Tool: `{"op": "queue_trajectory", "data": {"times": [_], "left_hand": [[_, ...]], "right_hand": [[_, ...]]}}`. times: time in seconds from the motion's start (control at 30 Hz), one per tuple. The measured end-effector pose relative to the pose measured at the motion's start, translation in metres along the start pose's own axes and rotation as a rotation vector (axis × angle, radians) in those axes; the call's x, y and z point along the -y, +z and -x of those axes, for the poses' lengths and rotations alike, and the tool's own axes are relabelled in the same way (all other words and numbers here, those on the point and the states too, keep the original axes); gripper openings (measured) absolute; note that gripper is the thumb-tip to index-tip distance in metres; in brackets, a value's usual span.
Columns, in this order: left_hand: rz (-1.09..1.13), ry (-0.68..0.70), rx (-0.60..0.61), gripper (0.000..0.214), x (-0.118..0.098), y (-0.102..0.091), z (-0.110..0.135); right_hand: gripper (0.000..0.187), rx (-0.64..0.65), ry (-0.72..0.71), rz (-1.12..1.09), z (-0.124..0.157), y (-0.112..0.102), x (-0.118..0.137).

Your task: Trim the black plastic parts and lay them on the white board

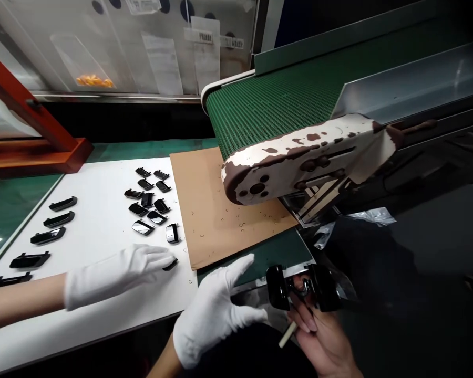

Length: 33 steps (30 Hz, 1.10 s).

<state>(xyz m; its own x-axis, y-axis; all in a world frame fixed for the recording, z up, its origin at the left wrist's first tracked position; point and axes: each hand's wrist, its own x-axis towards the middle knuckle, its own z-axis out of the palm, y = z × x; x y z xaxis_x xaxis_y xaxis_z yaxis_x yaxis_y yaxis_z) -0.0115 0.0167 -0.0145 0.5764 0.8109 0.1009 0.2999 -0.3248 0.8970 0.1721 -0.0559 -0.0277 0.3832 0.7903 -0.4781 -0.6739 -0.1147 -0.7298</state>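
My left hand (213, 315), in a white glove, is open in front of the cardboard sheet, thumb and fingers spread, holding nothing. To its right, my bare right hand (319, 336) grips a glossy black plastic part (325, 287) with two dark end blocks and a narrower middle. A thin pale stick (287, 335) juts from beneath the same fingers; its other end is hidden. From the left, a co-worker's white-gloved hand (120, 270) reaches over the white board (102, 210) and touches a small black piece (170, 264) near its right edge.
Small black pieces (156, 217) lie clustered on the board, with longer black pieces (48, 235) in a column at left. A green conveyor belt (268, 110) overhangs the cardboard sheet (208, 231), which carries tiny curled scraps. An orange frame (43, 115) stands at far left.
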Motion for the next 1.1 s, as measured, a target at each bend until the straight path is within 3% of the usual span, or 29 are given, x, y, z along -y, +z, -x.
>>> {"op": "queue_trajectory", "data": {"times": [0.13, 0.3, 0.5, 0.63, 0.83, 1.1], "left_hand": [[0.13, -0.101, 0.045, 0.095, 0.011, 0.017, 0.001], [0.302, -0.089, 0.116, 0.1, 0.009, 0.03, -0.005], [0.365, -0.173, -0.003, 0.118, 0.002, 0.032, -0.005], [0.474, -0.208, 0.011, 0.118, 0.001, 0.037, -0.004], [0.359, -0.101, -0.019, 0.112, 0.005, 0.039, -0.007], [0.353, -0.084, -0.016, 0.105, 0.01, 0.037, -0.007]], "right_hand": [[0.039, -0.039, 0.055, -0.06, 0.0, 0.002, -0.002], [0.041, -0.046, 0.094, -0.072, -0.001, 0.004, -0.003], [0.042, -0.045, 0.103, -0.058, -0.001, 0.006, -0.003], [0.041, -0.056, 0.11, -0.035, 0.0, 0.008, -0.006], [0.036, -0.04, 0.088, 0.02, 0.004, 0.01, -0.01], [0.033, -0.044, 0.021, 0.056, 0.007, 0.007, -0.013]]}}
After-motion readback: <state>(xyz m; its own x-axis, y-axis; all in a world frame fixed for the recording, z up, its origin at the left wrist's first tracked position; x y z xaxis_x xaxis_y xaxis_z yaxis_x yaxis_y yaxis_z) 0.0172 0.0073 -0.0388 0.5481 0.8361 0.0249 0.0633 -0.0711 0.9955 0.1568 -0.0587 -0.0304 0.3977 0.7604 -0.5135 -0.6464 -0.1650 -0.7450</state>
